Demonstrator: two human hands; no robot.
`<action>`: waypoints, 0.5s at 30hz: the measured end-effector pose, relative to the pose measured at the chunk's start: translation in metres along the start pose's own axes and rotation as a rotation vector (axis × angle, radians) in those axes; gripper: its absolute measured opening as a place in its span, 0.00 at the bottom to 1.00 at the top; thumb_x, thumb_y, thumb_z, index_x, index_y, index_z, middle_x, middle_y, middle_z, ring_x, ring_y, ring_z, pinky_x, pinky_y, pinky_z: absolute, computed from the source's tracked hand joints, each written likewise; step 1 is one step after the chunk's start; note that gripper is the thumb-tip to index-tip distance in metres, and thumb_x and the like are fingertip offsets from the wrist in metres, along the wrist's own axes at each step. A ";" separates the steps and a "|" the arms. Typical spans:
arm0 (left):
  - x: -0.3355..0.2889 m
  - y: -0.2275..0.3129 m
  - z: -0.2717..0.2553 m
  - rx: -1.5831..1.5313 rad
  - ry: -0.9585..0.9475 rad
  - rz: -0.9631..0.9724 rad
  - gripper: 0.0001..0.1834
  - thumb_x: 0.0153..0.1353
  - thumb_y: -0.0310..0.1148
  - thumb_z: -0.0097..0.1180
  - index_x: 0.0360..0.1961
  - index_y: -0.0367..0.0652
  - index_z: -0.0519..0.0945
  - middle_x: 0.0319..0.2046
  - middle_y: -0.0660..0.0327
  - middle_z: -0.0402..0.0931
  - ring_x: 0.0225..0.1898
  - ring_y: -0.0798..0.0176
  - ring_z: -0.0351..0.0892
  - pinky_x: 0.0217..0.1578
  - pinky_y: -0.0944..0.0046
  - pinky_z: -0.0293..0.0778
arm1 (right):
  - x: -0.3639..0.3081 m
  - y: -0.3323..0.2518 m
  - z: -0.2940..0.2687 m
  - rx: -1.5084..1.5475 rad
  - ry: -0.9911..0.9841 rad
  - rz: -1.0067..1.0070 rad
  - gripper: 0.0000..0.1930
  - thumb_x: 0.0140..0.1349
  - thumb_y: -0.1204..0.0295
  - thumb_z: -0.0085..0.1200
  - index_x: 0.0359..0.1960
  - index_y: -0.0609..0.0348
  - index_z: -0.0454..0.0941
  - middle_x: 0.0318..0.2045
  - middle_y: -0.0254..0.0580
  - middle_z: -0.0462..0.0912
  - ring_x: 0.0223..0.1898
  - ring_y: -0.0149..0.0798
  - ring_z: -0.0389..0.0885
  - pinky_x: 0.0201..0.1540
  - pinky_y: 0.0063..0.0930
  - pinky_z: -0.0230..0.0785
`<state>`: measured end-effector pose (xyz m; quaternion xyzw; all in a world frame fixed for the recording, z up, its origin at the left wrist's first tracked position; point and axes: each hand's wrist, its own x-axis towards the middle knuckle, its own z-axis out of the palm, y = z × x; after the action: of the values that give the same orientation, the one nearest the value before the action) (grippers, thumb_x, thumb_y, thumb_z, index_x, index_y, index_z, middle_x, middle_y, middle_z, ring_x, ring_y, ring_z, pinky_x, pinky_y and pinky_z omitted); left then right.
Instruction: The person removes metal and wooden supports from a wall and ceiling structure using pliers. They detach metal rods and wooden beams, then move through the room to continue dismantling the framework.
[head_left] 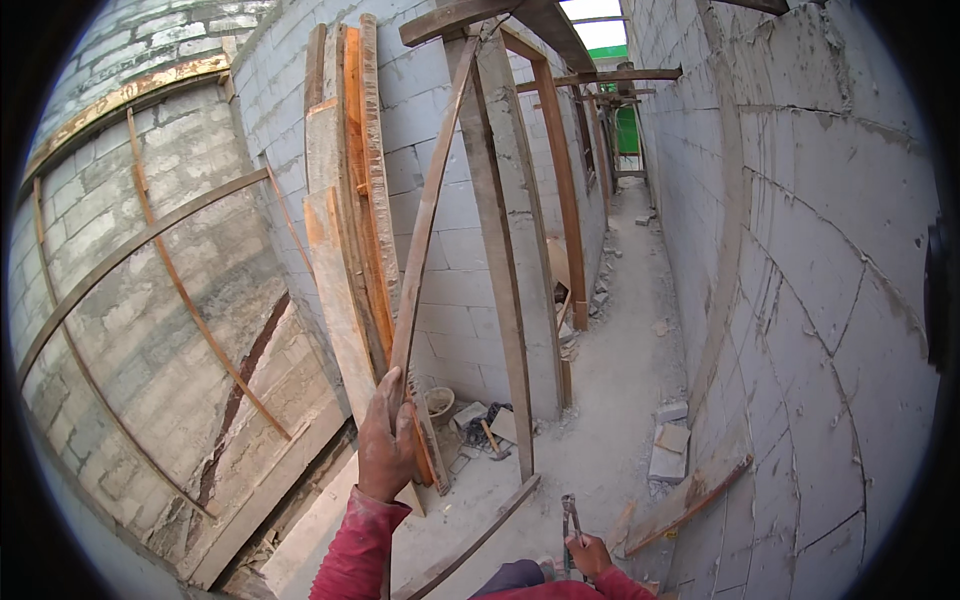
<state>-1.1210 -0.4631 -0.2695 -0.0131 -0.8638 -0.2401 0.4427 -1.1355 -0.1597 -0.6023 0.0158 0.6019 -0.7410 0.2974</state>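
My left hand (388, 440) is closed round a long, narrow wooden batten (428, 220) that leans upward to the right, its top near the head of a concrete column (520, 220). Low in front of me, my right hand (590, 556) grips a slim dark metal tool with two arms, which looks like pincers (570, 515). Part of that tool is hidden by my fingers. A second upright batten (500, 240) stands against the column, its foot meeting another strip of wood (475, 545) on the floor.
Tall planks (350, 220) lean on the block wall left of the column. A bucket (438, 402), a hammer (492, 438) and rubble lie near its foot. Blocks (668, 452) and a board (690, 505) rest along the right wall. A narrow passage (630, 270) runs ahead.
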 end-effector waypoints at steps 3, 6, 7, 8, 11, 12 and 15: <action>0.001 0.005 -0.003 -0.134 -0.028 -0.092 0.25 0.70 0.26 0.50 0.67 0.33 0.66 0.61 0.42 0.72 0.58 0.47 0.77 0.58 0.55 0.72 | 0.009 -0.002 -0.001 0.038 -0.013 -0.008 0.14 0.71 0.69 0.50 0.45 0.73 0.74 0.31 0.41 0.76 0.32 0.47 0.87 0.36 0.43 0.87; 0.002 -0.001 -0.008 -0.139 -0.061 -0.104 0.25 0.69 0.27 0.52 0.66 0.34 0.67 0.59 0.42 0.73 0.59 0.46 0.77 0.59 0.54 0.73 | 0.039 0.003 -0.012 -0.220 0.018 -0.142 0.17 0.70 0.71 0.49 0.53 0.74 0.72 0.32 0.42 0.75 0.33 0.49 0.87 0.38 0.44 0.87; 0.004 -0.005 -0.011 -0.107 -0.074 -0.088 0.25 0.69 0.27 0.52 0.66 0.34 0.67 0.59 0.43 0.73 0.58 0.48 0.78 0.57 0.55 0.74 | 0.052 0.006 -0.017 -0.346 0.037 -0.203 0.18 0.70 0.72 0.49 0.56 0.74 0.72 0.32 0.42 0.75 0.34 0.49 0.87 0.38 0.45 0.87; 0.007 -0.002 -0.014 -0.156 -0.105 -0.122 0.25 0.69 0.27 0.53 0.66 0.35 0.67 0.58 0.44 0.74 0.57 0.50 0.79 0.56 0.55 0.75 | 0.063 0.002 -0.017 -0.230 0.035 -0.184 0.19 0.70 0.73 0.48 0.59 0.73 0.70 0.33 0.42 0.74 0.34 0.50 0.87 0.39 0.45 0.87; 0.019 0.001 -0.023 -0.236 -0.189 -0.180 0.28 0.67 0.29 0.56 0.67 0.38 0.65 0.53 0.49 0.77 0.51 0.57 0.82 0.52 0.57 0.77 | 0.084 -0.044 -0.008 0.030 0.018 -0.146 0.23 0.70 0.74 0.46 0.65 0.68 0.66 0.34 0.42 0.73 0.35 0.50 0.87 0.40 0.46 0.87; 0.024 -0.003 -0.024 -0.260 -0.180 -0.184 0.29 0.67 0.30 0.57 0.68 0.39 0.65 0.52 0.49 0.77 0.50 0.57 0.82 0.52 0.58 0.77 | 0.086 -0.069 -0.003 0.055 0.007 -0.150 0.24 0.70 0.74 0.46 0.67 0.66 0.65 0.35 0.42 0.73 0.36 0.51 0.87 0.40 0.46 0.87; 0.049 0.000 -0.017 -0.367 -0.134 -0.153 0.32 0.65 0.32 0.61 0.68 0.40 0.65 0.47 0.48 0.79 0.48 0.58 0.82 0.51 0.59 0.76 | 0.106 -0.120 0.001 0.103 0.012 -0.209 0.26 0.70 0.75 0.44 0.70 0.61 0.63 0.37 0.43 0.73 0.36 0.51 0.87 0.40 0.45 0.87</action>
<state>-1.1380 -0.4802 -0.2233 -0.0437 -0.8316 -0.4247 0.3551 -1.2773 -0.1939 -0.5368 -0.0275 0.5633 -0.7976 0.2139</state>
